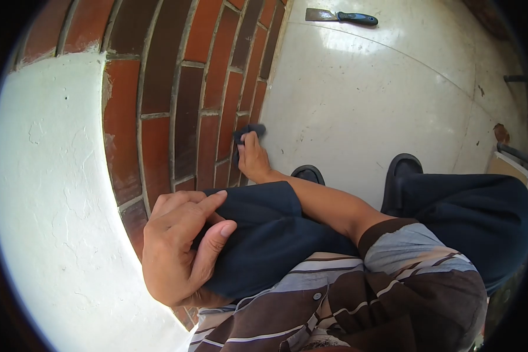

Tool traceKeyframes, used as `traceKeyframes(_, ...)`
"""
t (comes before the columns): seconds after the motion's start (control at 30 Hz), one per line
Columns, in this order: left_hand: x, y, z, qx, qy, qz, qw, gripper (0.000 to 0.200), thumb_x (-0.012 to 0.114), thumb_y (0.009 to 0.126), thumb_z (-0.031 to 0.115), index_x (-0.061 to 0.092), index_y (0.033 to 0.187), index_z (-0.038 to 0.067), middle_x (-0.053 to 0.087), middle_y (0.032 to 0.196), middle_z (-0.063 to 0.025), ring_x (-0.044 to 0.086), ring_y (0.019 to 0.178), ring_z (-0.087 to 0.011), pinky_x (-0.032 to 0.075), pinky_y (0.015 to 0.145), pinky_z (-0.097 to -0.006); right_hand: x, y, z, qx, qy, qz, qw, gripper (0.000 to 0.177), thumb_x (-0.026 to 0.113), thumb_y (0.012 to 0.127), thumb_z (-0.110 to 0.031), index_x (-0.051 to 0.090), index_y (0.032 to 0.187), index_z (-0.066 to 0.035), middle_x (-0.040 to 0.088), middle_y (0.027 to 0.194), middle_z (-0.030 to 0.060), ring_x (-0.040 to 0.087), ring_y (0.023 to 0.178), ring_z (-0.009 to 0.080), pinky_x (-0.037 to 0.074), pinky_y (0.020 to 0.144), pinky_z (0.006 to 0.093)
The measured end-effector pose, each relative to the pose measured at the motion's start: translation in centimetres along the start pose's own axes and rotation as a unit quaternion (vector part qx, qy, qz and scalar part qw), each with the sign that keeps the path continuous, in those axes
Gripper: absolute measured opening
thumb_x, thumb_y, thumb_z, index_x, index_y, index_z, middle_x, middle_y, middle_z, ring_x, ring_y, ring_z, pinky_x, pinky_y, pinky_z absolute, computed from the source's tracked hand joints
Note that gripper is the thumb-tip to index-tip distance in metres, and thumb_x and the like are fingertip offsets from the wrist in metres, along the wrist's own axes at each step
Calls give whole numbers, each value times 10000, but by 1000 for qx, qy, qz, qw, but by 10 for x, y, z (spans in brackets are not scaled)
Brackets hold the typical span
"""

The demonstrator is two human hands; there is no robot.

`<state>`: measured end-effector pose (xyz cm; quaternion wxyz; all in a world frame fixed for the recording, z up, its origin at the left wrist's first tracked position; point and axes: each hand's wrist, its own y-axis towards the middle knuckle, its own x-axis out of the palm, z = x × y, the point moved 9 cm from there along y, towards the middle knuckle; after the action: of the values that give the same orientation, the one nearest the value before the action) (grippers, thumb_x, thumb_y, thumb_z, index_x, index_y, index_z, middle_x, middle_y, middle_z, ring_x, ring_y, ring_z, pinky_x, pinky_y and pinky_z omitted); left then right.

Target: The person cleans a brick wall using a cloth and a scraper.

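My right hand (254, 159) is closed on a dark cloth (254, 131), low against the brick wall (186, 117) where it meets the pale floor. Its fingers wrap over the near end of the cloth, and part of the cloth is hidden behind them. My left hand (179, 243) rests over my bent knee in dark trousers (258, 217), beside the wall. That hand holds nothing; its fingers curl loosely, with the thumb apart from the index finger.
A scraper with a black handle (356, 19) lies on the pale floor (346, 111) at the top. White plaster (58, 193) borders the bricks on the left. My dark shoes (406, 170) stand on the floor. A board edge (508, 166) shows at the far right.
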<state>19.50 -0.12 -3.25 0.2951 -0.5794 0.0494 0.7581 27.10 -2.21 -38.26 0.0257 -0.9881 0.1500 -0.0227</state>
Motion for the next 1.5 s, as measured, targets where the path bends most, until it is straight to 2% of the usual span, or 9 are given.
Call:
traceKeyframes(0.33,-6,-18,-8,-22,4,20,1000,305,776,800,151,734,1026,-48,706,762,-110,644,857,-288,462,784,-376,-113,223,-5,110,-22,151,982,200,518,967,-177,508,1101,-29,615,1101,237,595,1021,446,465,855,516)
traceKeyframes(0.47,-6,-14,-11,-17,0,16,1000,302,775,807,156,736,1031,-42,702,760,-113,644,856,-281,461,783,-373,-79,143,-93,-126,-2,182,975,187,513,952,-141,482,1106,-39,553,1057,199,591,944,448,463,788,553)
traceKeyframes(0.53,-3,-8,-10,-10,-1,6,1000,307,776,811,168,736,1033,-41,699,755,-112,645,851,-278,460,780,-372,-43,73,-117,-240,-4,88,967,235,610,850,-75,522,1067,-51,525,973,174,621,802,405,512,623,480)
traceKeyframes(0.7,2,5,0,22,-9,-10,1000,329,782,812,194,733,1037,-41,687,740,-105,644,829,-271,455,772,-368,-19,24,-131,-353,-21,-101,930,282,652,732,-8,563,996,-51,524,877,156,602,711,384,505,642,462)
traceKeyframes(0.9,-3,-10,-3,0,3,6,1000,327,781,813,196,732,1033,-41,686,745,-103,645,831,-276,455,776,-374,-94,168,-141,-221,8,226,949,122,526,934,-111,540,1033,-40,615,984,193,633,766,425,516,630,493)
traceKeyframes(1.0,-4,-16,-6,-11,8,14,1000,325,779,816,198,732,1032,-40,686,744,-104,647,832,-281,456,778,-379,-90,154,-157,-244,1,242,939,118,544,931,-114,535,1020,-36,614,971,190,637,780,416,511,635,496)
traceKeyframes(1.27,-1,1,3,27,6,-1,1000,324,783,812,197,735,1037,-32,688,744,-104,650,826,-280,463,772,-380,-16,12,-158,-471,-35,-65,879,272,668,763,-45,587,1015,-107,527,836,81,593,662,258,476,583,385)
traceKeyframes(1.3,-2,1,5,28,7,-1,1000,325,783,812,198,736,1038,-31,689,744,-104,650,826,-278,463,770,-380,-27,30,-161,-468,-33,-13,883,338,670,684,-24,581,997,-113,530,846,121,589,692,299,461,581,404)
traceKeyframes(1.5,-8,-21,-2,1,25,25,999,321,782,816,199,738,1042,-24,689,748,-106,649,825,-277,463,767,-377,-123,245,-151,-189,-27,266,945,169,554,951,-152,523,1090,-62,590,1069,211,614,906,456,499,758,528)
